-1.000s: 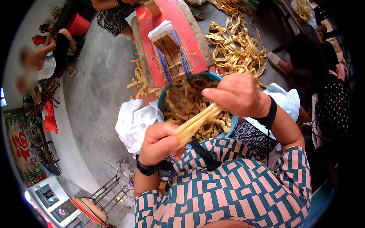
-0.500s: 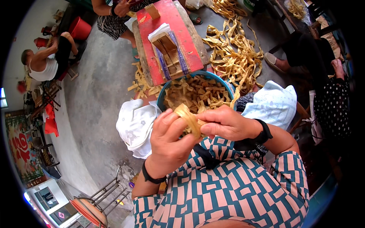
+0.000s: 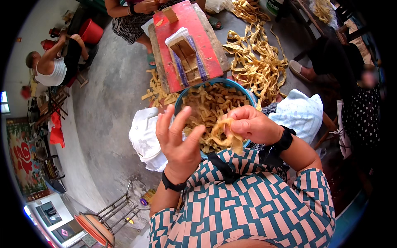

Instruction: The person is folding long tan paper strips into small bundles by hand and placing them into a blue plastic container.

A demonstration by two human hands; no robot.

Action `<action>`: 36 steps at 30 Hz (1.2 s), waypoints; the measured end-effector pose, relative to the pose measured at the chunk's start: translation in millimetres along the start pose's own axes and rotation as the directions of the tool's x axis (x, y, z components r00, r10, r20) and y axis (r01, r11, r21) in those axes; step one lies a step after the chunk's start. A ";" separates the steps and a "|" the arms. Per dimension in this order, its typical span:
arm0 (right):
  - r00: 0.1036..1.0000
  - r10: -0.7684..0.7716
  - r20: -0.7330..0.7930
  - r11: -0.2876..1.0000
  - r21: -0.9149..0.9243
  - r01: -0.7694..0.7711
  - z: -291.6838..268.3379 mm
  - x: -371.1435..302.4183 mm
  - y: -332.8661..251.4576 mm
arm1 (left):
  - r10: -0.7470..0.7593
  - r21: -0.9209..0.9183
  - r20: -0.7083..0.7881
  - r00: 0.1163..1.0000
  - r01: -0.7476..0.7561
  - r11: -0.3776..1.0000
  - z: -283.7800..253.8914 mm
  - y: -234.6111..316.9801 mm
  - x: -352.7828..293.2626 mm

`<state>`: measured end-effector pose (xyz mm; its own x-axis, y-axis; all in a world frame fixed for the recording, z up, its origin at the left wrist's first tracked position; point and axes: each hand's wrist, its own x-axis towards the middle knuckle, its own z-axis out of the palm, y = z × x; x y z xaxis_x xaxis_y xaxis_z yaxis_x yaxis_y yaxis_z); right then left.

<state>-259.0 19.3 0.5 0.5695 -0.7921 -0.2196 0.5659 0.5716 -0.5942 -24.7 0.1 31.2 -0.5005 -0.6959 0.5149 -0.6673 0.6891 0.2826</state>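
My right hand (image 3: 253,125) pinches a yellowish-tan flat strip (image 3: 223,142), which is bent into a loop with a short tail hanging down. Just to the left, my left hand (image 3: 178,138) is raised with its fingers spread and nothing in them. Both hands are above a blue tub (image 3: 248,91) filled with small folded tan pieces (image 3: 218,99). What the strip is made of, I cannot tell. A white patterned cloth (image 3: 145,138) lies left of my left hand, and a light blue cloth (image 3: 297,113) right of my right wrist.
Beyond the tub stands a red-topped wooden bench (image 3: 188,20) with a small wooden holder (image 3: 185,51) on it. Long tan strips (image 3: 260,62) are heaped on the floor at its right. A round-seated stool (image 3: 97,229) is at lower left. Other people sit around the room.
My left hand has let go of the strip and opened, drawing away to the left. The strip, held in both hands before, now hangs as a loop from my right hand.
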 end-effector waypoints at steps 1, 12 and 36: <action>0.999 -0.044 0.015 0.994 -0.096 0.045 -1.4 -0.8 0.9 | -0.064 -0.050 0.020 0.998 0.065 0.997 -4.3 0.7 3.0; 0.963 -0.227 -0.147 0.947 -0.264 0.183 0.7 15.4 22.1 | -0.147 -0.471 0.244 0.958 0.250 0.846 27.1 11.1 -12.1; 0.973 -0.184 -0.138 0.956 -0.256 0.144 -17.7 12.5 26.1 | -0.110 -0.213 0.186 0.976 0.149 0.965 33.8 5.9 -12.4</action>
<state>-247.6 20.5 -31.4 0.3677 -0.9056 -0.2114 0.4707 0.3773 -0.7976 -41.1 6.0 -0.9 -0.5179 -0.7928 0.3212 -0.6014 0.6045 0.5224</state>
